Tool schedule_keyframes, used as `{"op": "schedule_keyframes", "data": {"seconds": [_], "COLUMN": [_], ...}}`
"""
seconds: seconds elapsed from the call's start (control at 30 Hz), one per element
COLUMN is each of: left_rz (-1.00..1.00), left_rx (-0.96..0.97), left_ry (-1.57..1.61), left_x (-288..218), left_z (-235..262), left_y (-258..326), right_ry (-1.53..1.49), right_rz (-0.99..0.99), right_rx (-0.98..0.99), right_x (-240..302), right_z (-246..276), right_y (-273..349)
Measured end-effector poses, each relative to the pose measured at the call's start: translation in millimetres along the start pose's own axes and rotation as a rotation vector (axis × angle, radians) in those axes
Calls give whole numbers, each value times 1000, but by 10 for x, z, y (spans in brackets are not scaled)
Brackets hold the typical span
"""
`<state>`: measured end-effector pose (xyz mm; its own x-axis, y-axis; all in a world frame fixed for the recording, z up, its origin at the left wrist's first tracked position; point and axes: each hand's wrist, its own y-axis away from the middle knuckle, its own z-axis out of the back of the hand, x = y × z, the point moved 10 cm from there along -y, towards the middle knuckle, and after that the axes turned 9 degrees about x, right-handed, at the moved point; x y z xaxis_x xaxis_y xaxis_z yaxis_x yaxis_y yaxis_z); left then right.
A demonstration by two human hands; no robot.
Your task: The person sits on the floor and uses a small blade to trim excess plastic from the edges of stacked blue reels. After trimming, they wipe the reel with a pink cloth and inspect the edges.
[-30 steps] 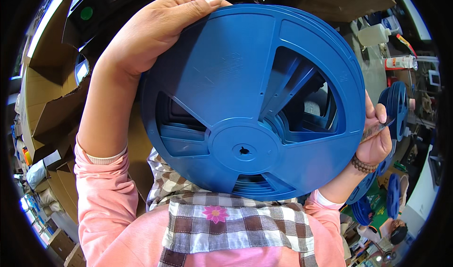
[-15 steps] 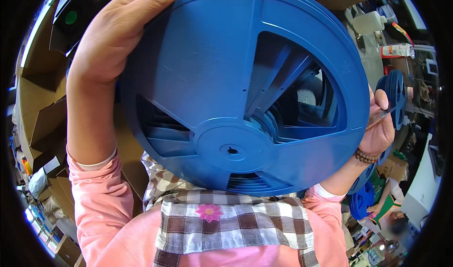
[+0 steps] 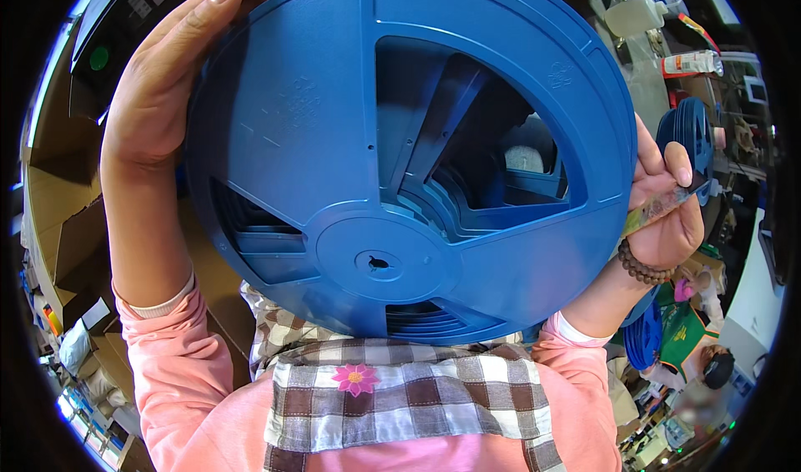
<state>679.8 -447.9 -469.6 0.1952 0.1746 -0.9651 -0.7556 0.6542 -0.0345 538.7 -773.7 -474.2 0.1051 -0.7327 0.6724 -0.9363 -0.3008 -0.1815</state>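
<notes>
A stack of large blue plastic reels (image 3: 284, 130) fills the middle of the view, tilted with its face toward me. Its top reel has a round hub and cut-out windows that show more reels beneath. At the upper left, my left hand (image 3: 158, 88) is closed around the rim, fingertips partly hidden behind the edge. Beside the right rim, my right hand (image 3: 667, 234) pinches a thin, shiny, see-through strip (image 3: 655, 210) between thumb and finger. Its other fingers are partly hidden by the reels, and I cannot tell whether they touch them.
Open cardboard boxes (image 3: 67, 188) stand on the left. At the upper right are a whitish bottle (image 3: 634, 15) and a white tube with a red end (image 3: 692, 63). More blue reels (image 3: 699, 130) stand beyond my right hand. Another person in green (image 3: 688, 336) is at the lower right.
The reel stack has shifted a little to the left in view, along with my left hand. More of the strip in my right hand shows now beside the rim.
</notes>
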Motion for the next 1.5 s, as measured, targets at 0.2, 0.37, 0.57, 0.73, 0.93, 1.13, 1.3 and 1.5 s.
{"op": "schedule_keyframes", "data": {"seconds": [0.2,0.37,0.57,0.73,0.93,1.13,1.3,1.5], "left_rz": [107,121,92,36,-100,-6,-11,-57], "left_rx": [33,-16,53,88,11,51,70,73], "left_ry": [-32,-49,-7,-52,29,0,25,54], "left_x": [70,-119,-150,-151,-341,-247,-256,-342], "left_z": [1,-61,19,73,51,159,121,145], "left_y": [36,57,73,125,164,263,268,299], "right_ry": [157,73,-39,-216,-321,-298,-305,-312], "right_rz": [6,-1,2,17,15,-5,1,-63], "right_rx": [23,126,230,211,300,336,343,184], "right_x": [65,192,127,58,-31,0,-39,-177], "right_z": [21,-122,-354,-20,43,-30,-92,144], "right_y": [46,94,-55,-115,-199,-243,-283,-247]}}
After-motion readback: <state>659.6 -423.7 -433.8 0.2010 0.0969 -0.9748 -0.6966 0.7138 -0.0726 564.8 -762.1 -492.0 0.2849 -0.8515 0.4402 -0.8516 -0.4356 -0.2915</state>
